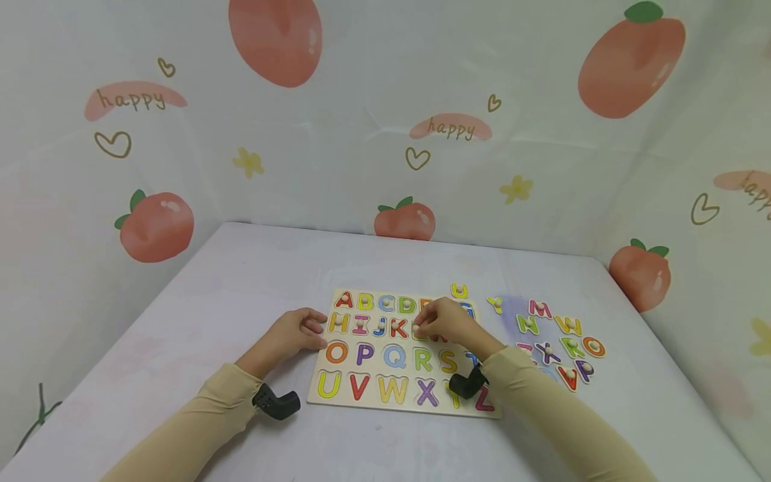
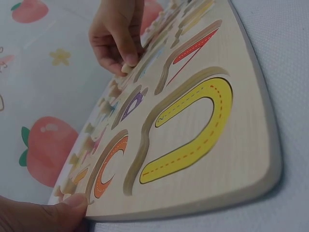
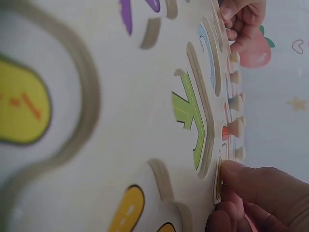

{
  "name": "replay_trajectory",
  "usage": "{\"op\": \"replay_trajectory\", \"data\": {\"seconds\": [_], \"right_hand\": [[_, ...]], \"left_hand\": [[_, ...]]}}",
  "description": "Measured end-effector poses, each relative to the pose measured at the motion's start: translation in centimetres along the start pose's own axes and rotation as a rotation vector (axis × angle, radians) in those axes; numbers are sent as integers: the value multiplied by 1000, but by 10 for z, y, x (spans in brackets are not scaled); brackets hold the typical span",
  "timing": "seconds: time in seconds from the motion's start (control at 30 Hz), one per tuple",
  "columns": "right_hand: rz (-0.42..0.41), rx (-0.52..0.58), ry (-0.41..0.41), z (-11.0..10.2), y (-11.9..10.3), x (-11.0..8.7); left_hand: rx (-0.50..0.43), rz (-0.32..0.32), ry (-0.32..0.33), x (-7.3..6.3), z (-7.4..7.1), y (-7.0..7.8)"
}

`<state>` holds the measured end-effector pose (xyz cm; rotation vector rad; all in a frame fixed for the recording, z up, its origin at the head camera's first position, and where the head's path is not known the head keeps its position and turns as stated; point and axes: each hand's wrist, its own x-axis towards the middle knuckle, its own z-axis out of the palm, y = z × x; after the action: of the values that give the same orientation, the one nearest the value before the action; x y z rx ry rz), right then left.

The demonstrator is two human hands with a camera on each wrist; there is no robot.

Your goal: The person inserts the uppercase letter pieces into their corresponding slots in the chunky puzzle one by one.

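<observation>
A wooden alphabet puzzle board (image 1: 373, 410) lies on the table, with knobbed letters seated in much of its upper two rows. My right hand (image 1: 448, 325) pinches a knobbed letter piece (image 3: 218, 186) just right of the red K (image 1: 399, 328). My fingers hide most of that piece, so I cannot tell whether it sits fully in its recess. My left hand (image 1: 295, 338) grips the board's left edge, its thumb (image 2: 75, 200) on the rim. The lower two rows, such as the yellow U recess (image 2: 212, 125), show printed letters without knobs.
Loose knobbed letters lie right of the board, among them a pink M (image 1: 540, 308), a yellow W (image 1: 568, 325), an orange O (image 1: 593, 346) and a red V (image 1: 567, 378). A yellow U piece (image 1: 460, 290) lies behind the board. A fruit-printed cloth (image 1: 361, 134) hangs behind the table.
</observation>
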<state>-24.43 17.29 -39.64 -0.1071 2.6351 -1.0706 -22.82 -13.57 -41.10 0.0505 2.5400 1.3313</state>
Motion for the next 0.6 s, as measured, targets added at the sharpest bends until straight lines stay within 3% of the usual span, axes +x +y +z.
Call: {"op": "replay_trajectory", "data": {"seconds": [0.23, 0.6], "right_hand": [[33, -3, -3, 0, -1, 1], [-4, -12, -11, -1, 0, 0]], "left_hand": [[-8, -10, 7, 0, 0, 0], [12, -11, 8, -2, 0, 3]]}}
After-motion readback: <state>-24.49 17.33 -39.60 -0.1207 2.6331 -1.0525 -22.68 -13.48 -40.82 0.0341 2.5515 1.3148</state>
